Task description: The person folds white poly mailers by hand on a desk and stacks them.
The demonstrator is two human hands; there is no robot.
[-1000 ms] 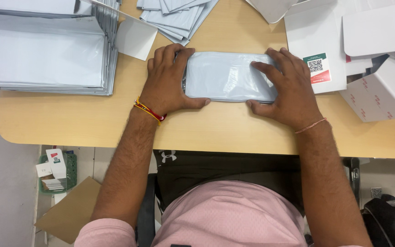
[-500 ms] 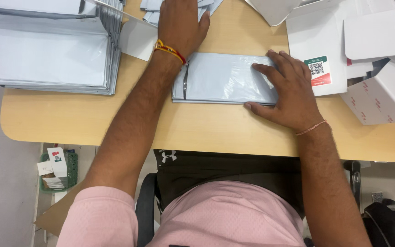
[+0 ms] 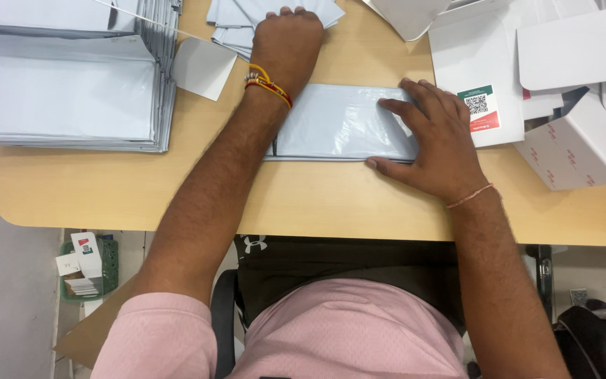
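Right hand [image 3: 438, 149]: spread flat, fingers splayed across the right end of the grey poly mailer [image 3: 334, 123], thumb hooked along its near edge, pressing it down.
Left hand [image 3: 286, 38]: reached far across, knuckles up and fingers curled over the loose pile of grey mailers [image 3: 236, 21] at the far edge; whether it pinches one I cannot tell, the fingertips are hidden.
Left wrist: red and yellow thread bands [image 3: 268, 81] sit right above the packed mailer's left end, the forearm crossing over that end.
Right wrist: a thin pink thread [image 3: 470, 196].
Grey poly mailer: lying flat and long-side-on in the middle of the tabletop [image 3: 106, 189], between the two hands, filled and a little puffy.
Left of the hands: a tall neat stack of flat grey mailers [image 3: 64, 77], with a white card [image 3: 201, 67] leaning just beside it.
Right of the hands: white cardboard boxes [image 3: 583, 133], folded and unfolded, one flat sheet carrying a green and red sticker [image 3: 478, 109] close to the right fingers.
Tabletop: pale wood, rounded near-left corner.
Below: pink shirt, dark chair, and on the floor at left a green basket [image 3: 82, 270] of small cartons and a brown cardboard sheet [image 3: 89, 330].
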